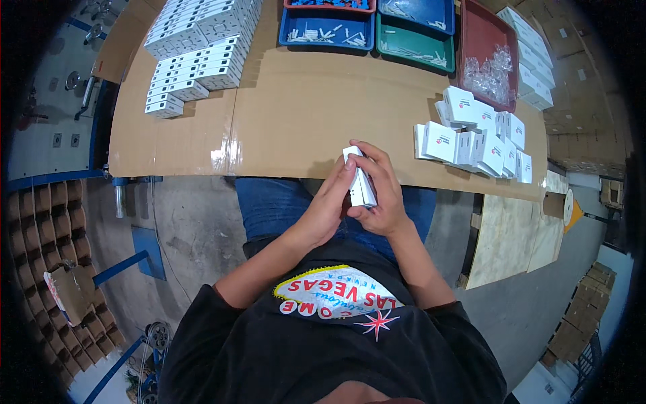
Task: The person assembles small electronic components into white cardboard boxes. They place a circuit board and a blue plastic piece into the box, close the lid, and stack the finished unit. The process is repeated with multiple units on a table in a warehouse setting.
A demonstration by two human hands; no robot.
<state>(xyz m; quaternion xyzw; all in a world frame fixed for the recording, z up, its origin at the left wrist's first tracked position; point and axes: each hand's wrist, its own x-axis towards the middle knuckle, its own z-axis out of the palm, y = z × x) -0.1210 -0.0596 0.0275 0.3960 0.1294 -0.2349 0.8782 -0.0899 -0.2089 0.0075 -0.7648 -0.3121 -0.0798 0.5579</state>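
"Any writing?"
"Leftmost, dark-marked stacked white cartons [202,64]; mid-view, the black shirt [323,343] has colourful lettering [340,291]."
"And the hands?"
"Left hand [328,205] and right hand [385,195] clasp a white piece [361,185] — probably a box, partly covered — above the table's [316,108] near edge, long axis pointing away, far end leaning left."
"Rightward?"
"Small red-printed boxes [488,145]."

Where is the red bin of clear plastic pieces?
The red bin stands at upper right in the head view, on the table between the green tray, left, and white cartons, right, just beyond the small white boxes.
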